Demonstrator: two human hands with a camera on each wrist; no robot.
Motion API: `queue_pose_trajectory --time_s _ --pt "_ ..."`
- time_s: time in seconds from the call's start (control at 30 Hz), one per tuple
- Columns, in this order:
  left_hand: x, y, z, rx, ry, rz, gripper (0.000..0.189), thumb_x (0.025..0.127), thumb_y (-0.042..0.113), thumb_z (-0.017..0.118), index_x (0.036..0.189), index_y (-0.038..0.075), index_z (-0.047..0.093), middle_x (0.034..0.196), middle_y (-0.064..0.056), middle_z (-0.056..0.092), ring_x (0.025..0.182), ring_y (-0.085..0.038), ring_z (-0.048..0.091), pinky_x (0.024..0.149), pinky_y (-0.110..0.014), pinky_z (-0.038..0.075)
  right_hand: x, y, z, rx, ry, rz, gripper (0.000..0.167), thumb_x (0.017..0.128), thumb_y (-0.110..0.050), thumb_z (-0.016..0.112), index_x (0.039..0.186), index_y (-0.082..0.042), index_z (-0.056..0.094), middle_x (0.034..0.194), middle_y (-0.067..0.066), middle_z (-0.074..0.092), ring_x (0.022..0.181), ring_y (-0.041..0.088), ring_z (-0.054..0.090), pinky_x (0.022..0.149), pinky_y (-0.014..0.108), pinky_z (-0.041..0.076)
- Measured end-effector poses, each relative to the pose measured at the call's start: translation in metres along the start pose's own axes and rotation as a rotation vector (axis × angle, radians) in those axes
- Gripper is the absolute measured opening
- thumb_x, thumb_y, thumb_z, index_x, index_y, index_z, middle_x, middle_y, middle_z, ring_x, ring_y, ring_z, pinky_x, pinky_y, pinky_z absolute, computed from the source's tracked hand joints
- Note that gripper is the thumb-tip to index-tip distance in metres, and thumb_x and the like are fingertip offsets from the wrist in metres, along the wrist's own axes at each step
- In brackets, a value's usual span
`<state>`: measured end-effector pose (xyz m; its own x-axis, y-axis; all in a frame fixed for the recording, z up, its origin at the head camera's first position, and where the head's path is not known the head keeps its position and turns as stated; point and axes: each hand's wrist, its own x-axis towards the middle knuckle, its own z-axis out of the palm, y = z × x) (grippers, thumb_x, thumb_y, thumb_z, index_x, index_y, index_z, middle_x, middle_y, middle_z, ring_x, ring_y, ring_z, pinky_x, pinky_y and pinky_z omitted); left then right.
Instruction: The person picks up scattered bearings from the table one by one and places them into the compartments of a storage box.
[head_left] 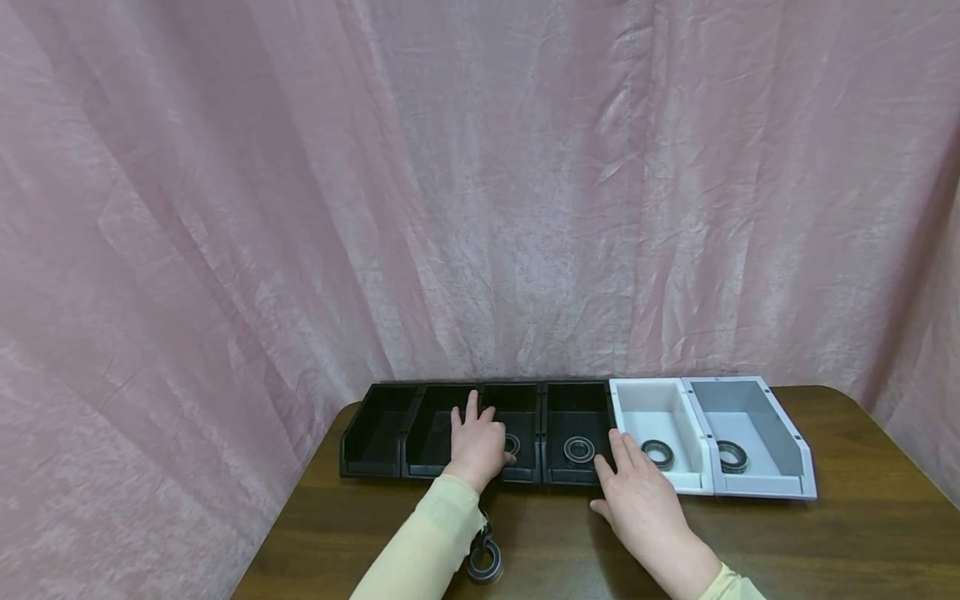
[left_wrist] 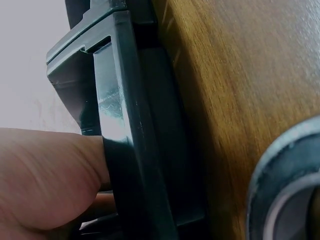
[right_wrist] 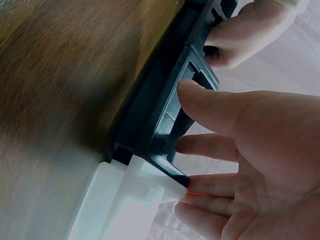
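Over the second and third black bins (head_left: 512, 475) from the left is my left hand (head_left: 476, 446), fingers spread, thumb beside a ring bearing (head_left: 516, 440) it partly covers. In the left wrist view, the fingers pass behind the bin's front lip (left_wrist: 122, 120). My right hand (head_left: 643, 500) reaches over the front of the fourth black bin (head_left: 555, 477) and the white bin (head_left: 688, 482), fingers extended, nothing held. A bearing (head_left: 567, 451) lies in that fourth bin, left of the fingertips, and another bearing (head_left: 669, 457) in the white bin.
A grey bin (head_left: 780, 485) at the right end holds a bearing (head_left: 742, 458). Another bearing (head_left: 483, 577) is on the wooden table (head_left: 555, 550) below my left sleeve (head_left: 420, 542), large in the left wrist view. A pink curtain (head_left: 510, 208) hangs behind the row.
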<state>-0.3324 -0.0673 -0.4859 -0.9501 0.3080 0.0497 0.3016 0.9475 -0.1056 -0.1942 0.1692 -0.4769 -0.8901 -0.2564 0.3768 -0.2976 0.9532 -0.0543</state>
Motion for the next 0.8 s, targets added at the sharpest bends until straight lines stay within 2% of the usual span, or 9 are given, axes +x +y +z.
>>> queue_pose_trajectory --time_s 0.33,0.57,0.8 --pt "0.000 -0.003 0.000 -0.039 0.012 0.019 0.057 0.090 0.052 0.091 0.134 0.018 0.080 0.167 -0.012 0.052 0.166 -0.044 0.021 0.129 -0.069 0.025 -0.001 0.001 0.002 -0.011 0.027 -0.013 0.058 0.080 -0.031 0.100 0.122 0.003 0.078 0.148 0.039 0.058 0.138 0.052 0.058 0.113 0.057 0.053" --pt "-0.009 -0.007 -0.005 -0.128 0.033 0.041 0.060 0.095 0.049 0.086 0.144 0.015 0.074 0.173 -0.015 0.044 0.165 -0.044 0.023 0.130 -0.069 0.022 0.000 0.000 0.000 -0.016 0.034 -0.015 0.059 0.079 -0.031 0.100 0.122 0.003 0.078 0.148 0.039 0.058 0.137 0.053 0.059 0.111 0.058 0.054" --pt "-0.022 -0.009 -0.015 -0.182 0.050 0.056 0.065 0.101 0.048 0.081 0.154 0.014 0.065 0.173 -0.016 0.042 0.165 -0.043 0.027 0.131 -0.068 0.023 0.000 -0.001 0.000 -0.012 0.003 -0.007 0.058 0.081 -0.032 0.099 0.123 0.003 0.078 0.150 0.039 0.057 0.139 0.053 0.057 0.112 0.058 0.053"
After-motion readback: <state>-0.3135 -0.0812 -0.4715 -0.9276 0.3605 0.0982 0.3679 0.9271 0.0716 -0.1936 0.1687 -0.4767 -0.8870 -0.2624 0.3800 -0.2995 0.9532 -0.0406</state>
